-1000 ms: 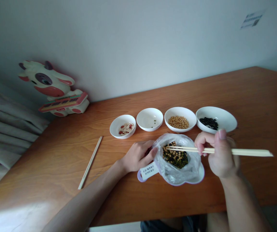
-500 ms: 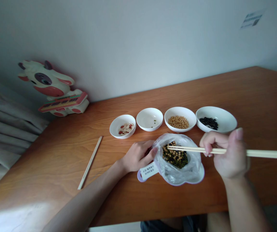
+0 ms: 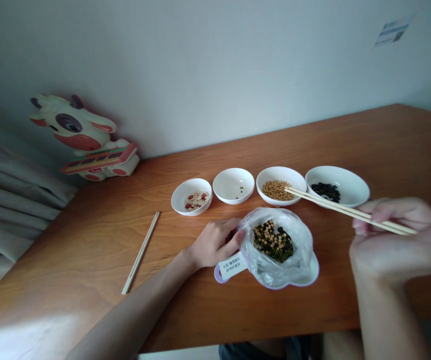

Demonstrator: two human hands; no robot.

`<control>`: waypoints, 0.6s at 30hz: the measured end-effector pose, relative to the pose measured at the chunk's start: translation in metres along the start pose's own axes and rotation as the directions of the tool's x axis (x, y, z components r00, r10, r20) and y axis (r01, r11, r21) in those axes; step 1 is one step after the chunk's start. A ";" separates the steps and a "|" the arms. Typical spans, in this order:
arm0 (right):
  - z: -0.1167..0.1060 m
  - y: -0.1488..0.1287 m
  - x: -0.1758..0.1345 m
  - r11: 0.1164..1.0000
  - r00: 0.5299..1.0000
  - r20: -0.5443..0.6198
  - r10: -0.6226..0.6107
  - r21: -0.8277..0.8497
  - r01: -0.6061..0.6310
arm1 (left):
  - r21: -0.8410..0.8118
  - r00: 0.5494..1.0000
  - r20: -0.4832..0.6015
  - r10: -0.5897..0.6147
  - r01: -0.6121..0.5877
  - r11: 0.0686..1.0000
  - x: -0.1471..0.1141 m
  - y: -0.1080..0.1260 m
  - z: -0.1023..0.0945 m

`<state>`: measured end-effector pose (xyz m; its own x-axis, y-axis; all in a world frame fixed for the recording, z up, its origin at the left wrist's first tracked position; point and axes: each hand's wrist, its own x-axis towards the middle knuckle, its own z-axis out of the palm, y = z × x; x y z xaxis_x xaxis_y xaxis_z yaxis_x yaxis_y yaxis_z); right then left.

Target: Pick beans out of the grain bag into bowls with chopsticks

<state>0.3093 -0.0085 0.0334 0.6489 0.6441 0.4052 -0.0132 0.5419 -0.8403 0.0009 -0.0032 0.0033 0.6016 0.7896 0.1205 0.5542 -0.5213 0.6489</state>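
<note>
My right hand (image 3: pixel 395 240) is closed around a pair of chopsticks (image 3: pixel 330 204). Their tips are at the yellow soybeans (image 3: pixel 275 190) in a white bowl (image 3: pixel 294 176); whether a bean is between them is too small to tell. My left hand (image 3: pixel 215 244) pinches the left rim of a clear plastic bag (image 3: pixel 302 250), which lies open on a pale purple tray (image 3: pixel 315 272) with a labelled handle. Mixed green, yellow and black beans (image 3: pixel 273 241) fill the bottom of the bag.
Behind the bag stand a bowl of nut pieces (image 3: pixel 177 197), a bowl with a few green beans (image 3: pixel 223 186) and a bowl of black beans (image 3: pixel 354 192). Spare chopsticks (image 3: pixel 140 254) lie at left. A cow-shaped toy keyboard (image 3: pixel 98 155) stands by the wall.
My right hand has swung right, and the chopstick tips have moved from the mixed beans in the bag up to the soybean bowl. My left hand stays on the bag.
</note>
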 end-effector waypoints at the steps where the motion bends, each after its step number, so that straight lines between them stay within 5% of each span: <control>1: -0.001 0.002 0.001 1.000 1.000 -0.012 -0.018 0.001 0.018 | 0.000 1.000 0.001 -0.001 0.001 1.000 0.000 0.000 0.000; 18: 0.002 -0.008 0.001 0.988 0.986 0.110 0.125 0.077 -0.134 | -0.006 1.000 0.000 0.008 -0.008 1.000 0.000 -0.001 0.000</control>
<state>0.3086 -0.0114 0.0413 0.5547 0.7622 0.3337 -0.1588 0.4907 -0.8568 0.0006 -0.0030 0.0027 0.6063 0.7852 0.1258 0.5458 -0.5259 0.6523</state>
